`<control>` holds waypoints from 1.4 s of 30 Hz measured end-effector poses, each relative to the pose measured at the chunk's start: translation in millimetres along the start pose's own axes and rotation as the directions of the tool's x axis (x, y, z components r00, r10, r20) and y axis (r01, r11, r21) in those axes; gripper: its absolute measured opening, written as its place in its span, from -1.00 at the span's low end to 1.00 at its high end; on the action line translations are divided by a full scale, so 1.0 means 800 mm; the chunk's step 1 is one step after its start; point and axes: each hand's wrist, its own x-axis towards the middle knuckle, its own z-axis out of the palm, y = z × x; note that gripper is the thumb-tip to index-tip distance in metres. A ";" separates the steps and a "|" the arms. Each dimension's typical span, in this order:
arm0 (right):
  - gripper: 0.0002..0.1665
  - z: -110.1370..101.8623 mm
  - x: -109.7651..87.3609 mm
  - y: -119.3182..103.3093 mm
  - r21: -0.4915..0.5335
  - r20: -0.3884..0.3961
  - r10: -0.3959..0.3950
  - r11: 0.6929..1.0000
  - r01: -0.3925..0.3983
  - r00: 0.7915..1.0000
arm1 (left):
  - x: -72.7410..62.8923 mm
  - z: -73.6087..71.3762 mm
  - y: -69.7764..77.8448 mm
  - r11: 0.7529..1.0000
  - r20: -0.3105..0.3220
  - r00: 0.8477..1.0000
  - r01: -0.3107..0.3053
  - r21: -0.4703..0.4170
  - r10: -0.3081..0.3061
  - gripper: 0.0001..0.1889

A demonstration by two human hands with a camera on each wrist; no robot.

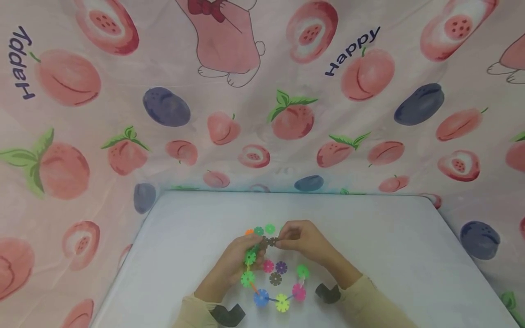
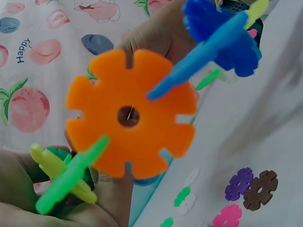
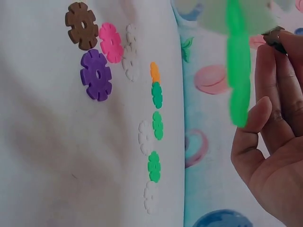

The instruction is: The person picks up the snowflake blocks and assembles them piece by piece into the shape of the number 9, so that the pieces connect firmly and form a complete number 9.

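Note:
My left hand (image 1: 245,256) grips one end of a chain of interlocked plastic snowflake discs. The chain curves through a green disc (image 1: 248,279), a blue disc (image 1: 261,298), a yellow disc (image 1: 282,303) and a pink disc (image 1: 299,292). Large in the left wrist view, an orange disc (image 2: 109,118) is slotted into the chain between blue and green pieces. A brown disc (image 1: 273,242) is pinched between the thumb and fingertips of my right hand (image 1: 305,239). It is up against another dark disc at the left fingertips, which partly hide the join.
Loose purple (image 3: 97,74), brown (image 3: 81,26) and pink (image 3: 111,42) discs lie on the white table below the hands. Farther back are an orange disc (image 3: 155,72), a teal disc (image 3: 157,95), and several green and white ones. A fruit-print cloth (image 1: 254,114) hangs behind the table.

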 end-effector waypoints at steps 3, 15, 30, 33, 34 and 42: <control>-0.91 0.001 -0.002 -0.001 -0.035 -0.006 -0.021 0.999 0.021 1.000 | 0.001 -0.001 -0.002 1.000 -0.013 1.000 -0.006 0.014 0.006 -0.78; -0.83 0.006 -0.006 -0.012 -0.356 -0.036 -0.307 0.893 0.274 0.951 | -0.001 0.009 -0.002 0.995 -0.111 0.993 -0.036 0.092 0.046 -0.67; -0.79 0.014 -0.007 -0.017 -0.495 -0.034 -0.475 0.772 0.398 0.879 | -0.005 0.014 0.005 0.988 -0.107 0.990 -0.072 0.139 0.087 -0.69; -0.78 0.014 -0.008 -0.016 -0.500 -0.035 -0.490 0.763 0.409 0.871 | -0.006 0.013 0.005 0.986 -0.092 0.992 -0.075 0.146 0.089 -0.68; -0.78 0.014 -0.008 -0.016 -0.499 -0.036 -0.490 0.764 0.409 0.871 | -0.006 0.012 0.005 0.987 -0.084 0.993 -0.074 0.143 0.087 -0.68; -0.80 0.007 -0.009 -0.011 -0.419 -0.087 -0.434 0.832 0.363 0.897 | -0.005 0.013 0.011 0.995 -0.039 0.997 -0.069 0.074 0.072 -0.67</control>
